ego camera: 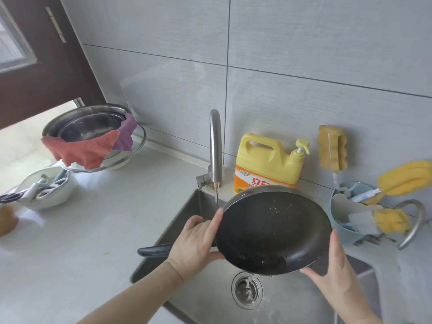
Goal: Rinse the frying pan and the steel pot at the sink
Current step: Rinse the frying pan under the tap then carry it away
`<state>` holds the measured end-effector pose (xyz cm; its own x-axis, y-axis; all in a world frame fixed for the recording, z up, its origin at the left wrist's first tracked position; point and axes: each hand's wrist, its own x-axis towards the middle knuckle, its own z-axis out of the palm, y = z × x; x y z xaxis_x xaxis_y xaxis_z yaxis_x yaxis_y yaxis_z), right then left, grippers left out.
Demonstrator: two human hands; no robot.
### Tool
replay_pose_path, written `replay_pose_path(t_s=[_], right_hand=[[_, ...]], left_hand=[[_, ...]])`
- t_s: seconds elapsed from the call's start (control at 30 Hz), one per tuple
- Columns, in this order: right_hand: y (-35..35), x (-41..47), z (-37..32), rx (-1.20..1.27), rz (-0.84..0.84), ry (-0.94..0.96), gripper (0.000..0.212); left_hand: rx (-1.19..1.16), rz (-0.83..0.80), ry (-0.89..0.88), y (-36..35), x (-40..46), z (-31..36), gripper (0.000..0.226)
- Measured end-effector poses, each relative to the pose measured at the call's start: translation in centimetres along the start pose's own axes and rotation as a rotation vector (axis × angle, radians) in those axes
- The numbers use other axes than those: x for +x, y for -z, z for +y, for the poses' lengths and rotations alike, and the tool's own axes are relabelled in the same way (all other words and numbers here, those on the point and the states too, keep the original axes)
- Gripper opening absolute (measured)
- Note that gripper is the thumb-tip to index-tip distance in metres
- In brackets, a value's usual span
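A black frying pan is held tilted over the steel sink, its inside facing me, with a few food specks on it. My left hand grips its left rim where the dark handle sticks out to the left. My right hand holds the lower right rim from below. Water runs from the faucet in a thin stream just left of the pan. The steel pot stands on the counter at the far left, with a red cloth and a purple cloth draped over its rim.
A yellow detergent jug stands behind the pan by the wall. A blue caddy with yellow sponges and brushes sits at the right. A white bowl holding scissors rests on the left counter. The drain lies below the pan.
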<state>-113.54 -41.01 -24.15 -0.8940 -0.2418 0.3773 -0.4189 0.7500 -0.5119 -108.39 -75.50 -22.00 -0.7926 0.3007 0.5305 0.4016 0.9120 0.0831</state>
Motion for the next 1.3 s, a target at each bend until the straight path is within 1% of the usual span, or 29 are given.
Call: replay_pose_path(t_s=[0.07,0.1,0.2,0.27,0.3,0.37,0.4,0.47,0.5,0.57,0.63,0.83,1.0,1.17,1.3], right_hand=[[0.6,-0.1,0.0,0.01,0.004,-0.043,0.147],[0.9,0.0,-0.2,0.012,0.003,-0.063,0.143],[1.3,0.2,-0.4,-0.012,0.017,-0.086,0.145],[1.5,0.3,-0.7,-0.012,0.003,-0.105,0.139],[1.5,0.4,-0.8,-0.013,-0.009,-0.114,0.134],[1.4,0.5,-1.1,-0.038,-0.015,-0.089,0.13],[1.3,0.5,-1.3,-0.045,-0.009,-0.078,0.13],[1.0,0.5,-1.8,-0.054,-0.006,-0.068,0.131],[0.9,0.5,-1.9,-0.063,-0.015,-0.059,0.131],[0.4,0.4,-2.3,-0.067,-0.033,-0.03,0.131],[-0.3,0.5,-2.7,-0.028,-0.064,-0.006,0.134],[-3.0,0.8,-4.0,0.043,-0.146,0.047,0.148],[-5.0,2.1,-6.1,0.09,-0.217,0.094,0.145],[-7.0,3.2,-8.1,0.068,-0.31,0.139,0.142],[-8.1,3.5,-8.8,0.056,-0.341,0.187,0.14]], left_hand=[[0.032,-0.004,-0.007,0.1,0.7,0.3,0.129],[0.049,0.0,-0.009,0.1,0.9,0.4,0.127],[0.09,0.036,-0.025,0.1,1.2,0.4,0.113],[0.098,0.07,-0.026,0.3,1.1,0.4,0.103],[0.094,0.077,-0.021,0.5,1.1,0.4,0.104],[0.077,0.067,-0.007,0.6,0.7,0.3,0.118],[0.067,0.058,-0.002,0.7,0.5,0.2,0.126],[0.059,0.057,0.008,0.7,-0.1,-0.1,0.131],[0.06,0.061,0.012,0.6,-0.5,-0.3,0.13],[0.064,0.064,0.017,0.5,-1.3,-0.7,0.12],[0.066,0.043,0.041,0.3,-2.3,-1.0,0.113],[0.078,-0.019,0.131,0.5,-5.1,-2.4,0.109],[0.121,-0.066,0.248,1.5,-7.3,-4.0,0.104],[0.148,-0.027,0.33,2.8,-9.3,-5.6,0.101],[0.139,-0.018,0.357,3.3,-10.5,-6.5,0.1]])
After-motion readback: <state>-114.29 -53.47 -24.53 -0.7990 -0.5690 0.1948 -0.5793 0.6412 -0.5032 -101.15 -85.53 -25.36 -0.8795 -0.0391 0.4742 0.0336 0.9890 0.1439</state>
